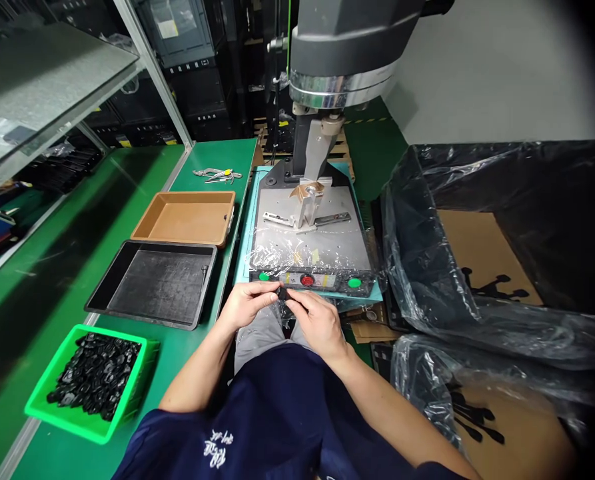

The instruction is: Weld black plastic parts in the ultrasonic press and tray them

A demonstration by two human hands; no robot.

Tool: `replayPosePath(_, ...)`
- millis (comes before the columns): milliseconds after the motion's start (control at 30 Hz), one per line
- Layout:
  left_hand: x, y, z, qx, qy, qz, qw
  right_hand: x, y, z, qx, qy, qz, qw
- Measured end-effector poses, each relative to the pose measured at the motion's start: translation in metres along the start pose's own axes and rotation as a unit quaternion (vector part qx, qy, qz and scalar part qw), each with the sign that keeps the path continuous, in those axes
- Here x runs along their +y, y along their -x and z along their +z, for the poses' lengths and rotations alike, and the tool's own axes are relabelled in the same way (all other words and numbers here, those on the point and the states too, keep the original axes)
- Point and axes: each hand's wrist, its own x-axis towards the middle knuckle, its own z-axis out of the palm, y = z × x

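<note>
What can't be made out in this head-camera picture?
Small black part, head view: outline largely covered by the left hand and right hand.
Black pieces in the green bin, head view: lower ones buried under the top layer.
Machine head, head view: top cut off by the upper edge.
Panel labels, head view: too small to read.

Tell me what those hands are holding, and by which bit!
A small black piece: the left hand and right hand hold it from opposite sides. Its details are too small to tell.
</note>
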Motion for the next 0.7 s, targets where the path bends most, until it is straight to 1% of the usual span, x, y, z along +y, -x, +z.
replayPosePath(67,-0.003,-0.001,0.000,0.001,0.004,0.025,1.000,0.003,-0.002,-0.002,-0.043,-0.074,0.059,0.995)
replayPosePath(133,-0.006,-0.002,0.000,-0.002,0.003,0.052,0.999,0.006,-0.004,-0.004,-0.105,-0.159,0.123,0.974)
replayPosePath(167,-0.007,-0.002,0.001,-0.004,-0.005,0.063,0.998,0.008,-0.005,-0.005,-0.126,-0.189,0.148,0.963)
replayPosePath(200,-0.008,-0.002,0.001,-0.005,-0.020,0.074,0.997,0.009,-0.005,-0.005,-0.134,-0.206,0.163,0.955)
replayPosePath(233,-0.008,-0.002,0.002,-0.006,-0.044,0.085,0.995,0.009,-0.005,-0.005,-0.128,-0.207,0.168,0.955)
replayPosePath(267,-0.008,-0.002,0.003,-0.007,-0.075,0.100,0.992,0.009,-0.005,-0.005,-0.109,-0.193,0.162,0.961)
replayPosePath(333,-0.009,0.000,0.006,-0.016,-0.137,0.144,0.980,0.008,-0.004,-0.005,-0.055,-0.140,0.129,0.980)
replayPosePath(400,-0.010,0.001,0.010,-0.024,-0.177,0.193,0.965,0.006,-0.002,-0.005,-0.013,-0.087,0.089,0.992)
replayPosePath(467,-0.012,0.001,0.013,-0.026,-0.190,0.221,0.956,0.007,-0.002,-0.006,-0.001,-0.062,0.071,0.996)
replayPosePath(500,-0.013,0.000,0.015,-0.028,-0.189,0.223,0.956,0.008,-0.002,-0.007,-0.002,-0.060,0.071,0.996)
replayPosePath(567,-0.015,-0.004,0.018,-0.037,-0.173,0.206,0.962,0.012,-0.003,-0.007,0.003,-0.062,0.081,0.995)
replayPosePath(700,-0.017,-0.023,0.024,-0.066,-0.069,0.138,0.986,0.022,-0.008,-0.005,0.036,-0.107,0.119,0.986)
